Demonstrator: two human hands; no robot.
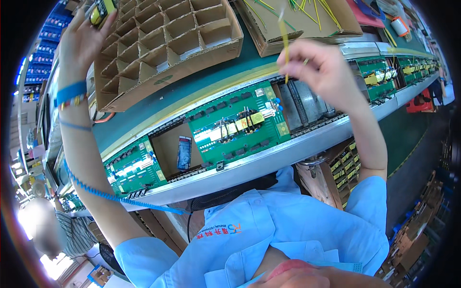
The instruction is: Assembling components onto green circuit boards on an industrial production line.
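My left hand is raised at the upper left, beside a divided cardboard box. Its fingers are closed round a yellow-and-black component, partly cut off by the picture's edge. A blue wrist strap circles that wrist. Over the conveyor, my right hand pinches a thin yellow wire that stands nearly upright. Below and left of this hand lies a green circuit board on the rails. A yellow-labelled part with black leads sits on its middle.
An open cardboard tray holds several yellow and green wires behind my right hand. More green boards sit along the metal conveyor rail. A dark blue cylinder lies between two boards. A coiled blue cord crosses my left forearm.
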